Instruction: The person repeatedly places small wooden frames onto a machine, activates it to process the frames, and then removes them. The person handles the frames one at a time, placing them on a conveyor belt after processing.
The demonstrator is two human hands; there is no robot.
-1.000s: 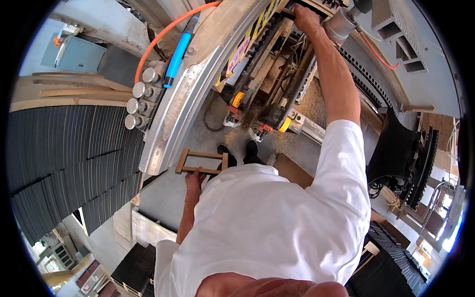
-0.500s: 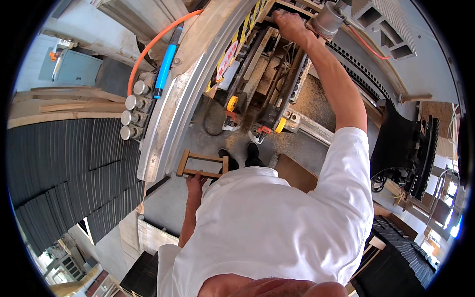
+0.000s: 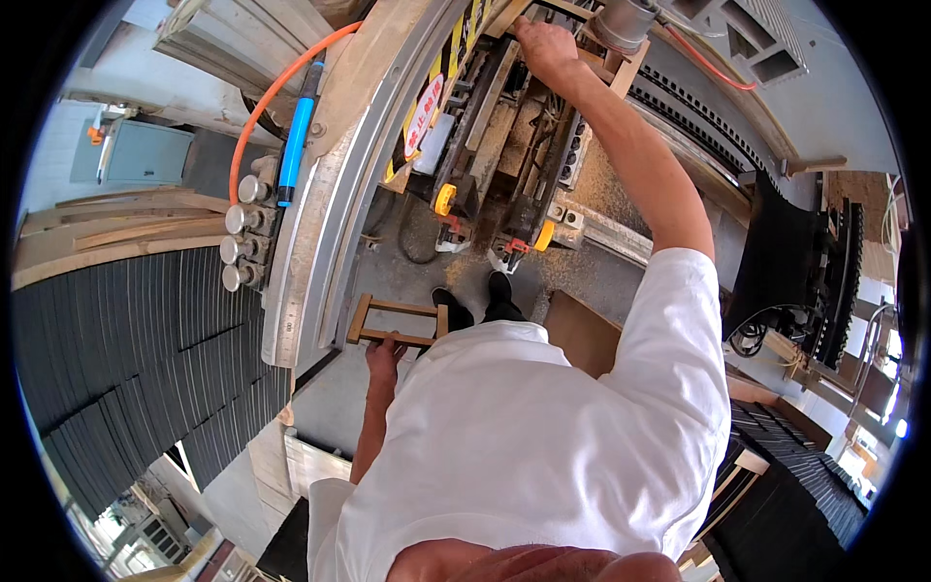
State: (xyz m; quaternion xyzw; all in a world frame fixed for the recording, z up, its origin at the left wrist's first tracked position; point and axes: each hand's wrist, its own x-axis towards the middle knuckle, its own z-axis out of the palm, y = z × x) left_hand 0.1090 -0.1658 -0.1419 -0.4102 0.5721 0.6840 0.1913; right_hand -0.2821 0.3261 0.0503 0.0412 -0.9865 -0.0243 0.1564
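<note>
My left hand (image 3: 384, 355) hangs low at my left side, its fingers closed round one long rail of a small rectangular wooden frame (image 3: 403, 308). My right arm stretches far forward over the machine (image 3: 504, 136). At its end my right hand (image 3: 546, 47) curls over the far part of the machine, next to wooden bars and a silver metal cylinder (image 3: 622, 24). What its fingertips grip is hidden. Two dark rails with yellow knobs (image 3: 445, 200) run from there toward my feet.
A grey metal beam (image 3: 320, 213) with a blue cylinder (image 3: 300, 145), an orange hose (image 3: 254, 126) and round metal knobs (image 3: 236, 248) stands left. Stacked dark strips (image 3: 145, 349) lie beyond it. Sawdust covers the machine bed. A brown board (image 3: 580, 333) lies near my feet; a black chain guard (image 3: 776, 272) is right.
My view has shifted slightly, so the beam and machine appear further left. My right hand stays at the far part of the machine; my left hand still holds the wooden frame.
</note>
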